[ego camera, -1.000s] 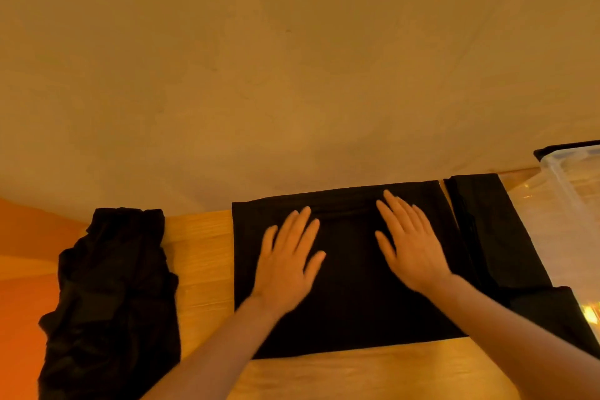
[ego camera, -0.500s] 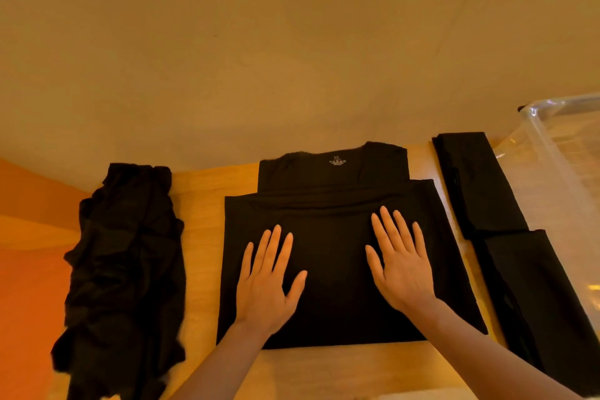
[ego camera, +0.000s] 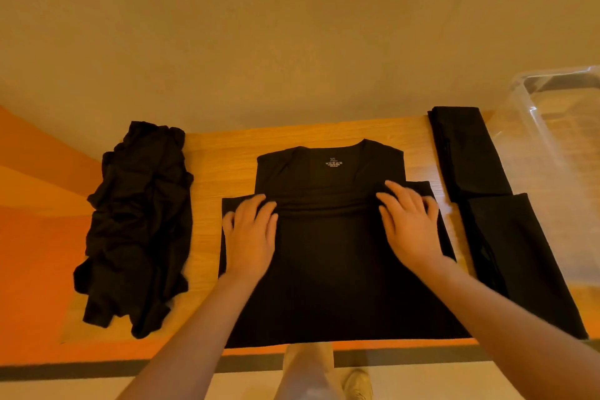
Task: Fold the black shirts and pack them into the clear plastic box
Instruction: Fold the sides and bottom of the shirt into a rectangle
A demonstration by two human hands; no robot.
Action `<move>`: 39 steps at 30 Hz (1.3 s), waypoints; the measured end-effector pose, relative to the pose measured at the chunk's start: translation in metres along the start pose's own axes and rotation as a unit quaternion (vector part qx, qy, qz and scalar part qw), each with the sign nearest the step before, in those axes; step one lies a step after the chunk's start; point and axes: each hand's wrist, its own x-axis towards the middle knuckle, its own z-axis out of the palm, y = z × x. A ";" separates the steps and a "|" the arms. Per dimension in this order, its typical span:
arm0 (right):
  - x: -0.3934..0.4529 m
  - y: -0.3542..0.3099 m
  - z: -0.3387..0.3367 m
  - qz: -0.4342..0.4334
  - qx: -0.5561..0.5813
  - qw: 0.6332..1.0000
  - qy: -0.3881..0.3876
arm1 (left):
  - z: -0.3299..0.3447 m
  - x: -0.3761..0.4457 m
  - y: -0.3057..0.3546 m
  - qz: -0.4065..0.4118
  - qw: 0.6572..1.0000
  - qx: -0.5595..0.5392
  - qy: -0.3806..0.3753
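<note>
Head view, fingers (ego camera: 259, 204) on shirt (ego camera: 328, 269) fold

plastic box (ego camera: 552, 152): cut by right edge | fingers (ego camera: 406, 201): blurred

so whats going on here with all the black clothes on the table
A person is folding a black shirt laid flat in the middle of a wooden table. Both hands rest on its folded-up edge, the left hand and right hand near the two sides, with the collar and size label showing beyond them. A crumpled pile of black shirts waits on the left. Folded black shirts lie on the right beside the clear plastic box, which looks empty so far.
</note>
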 end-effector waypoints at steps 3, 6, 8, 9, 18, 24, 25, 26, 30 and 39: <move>0.035 0.020 -0.003 0.014 -0.026 0.999 -0.012 | 0.001 0.041 -0.014 -0.016 1.000 0.001 -0.024; 0.053 0.035 -0.006 -0.007 -0.030 0.998 -0.051 | -0.002 0.060 -0.023 0.001 0.998 -0.016 -0.062; 0.057 0.042 -0.009 -0.027 -0.009 0.997 -0.069 | -0.006 0.064 -0.028 0.023 0.997 -0.027 -0.064; 0.057 0.044 -0.011 -0.030 0.003 0.997 -0.074 | -0.007 0.064 -0.030 0.033 0.997 -0.029 -0.065; 0.056 0.049 -0.018 -0.049 0.042 0.997 -0.030 | -0.013 0.060 -0.040 0.049 0.994 -0.043 -0.088; 0.055 0.062 -0.025 -0.046 0.054 0.996 -0.045 | -0.015 0.062 -0.039 0.026 0.995 -0.070 -0.064; 0.055 0.063 -0.027 -0.045 0.062 0.996 -0.039 | -0.016 0.064 -0.038 0.026 0.995 -0.077 -0.054; 0.055 0.064 -0.029 -0.043 0.070 0.996 -0.030 | -0.016 0.066 -0.036 0.025 0.995 -0.082 -0.042; 0.059 0.063 -0.030 -0.040 0.050 0.998 -0.017 | -0.014 0.070 -0.035 0.019 0.997 -0.072 -0.013; 0.033 0.056 -0.018 0.008 -0.013 0.999 -0.032 | 0.002 0.044 -0.040 -0.025 1.000 0.007 -0.012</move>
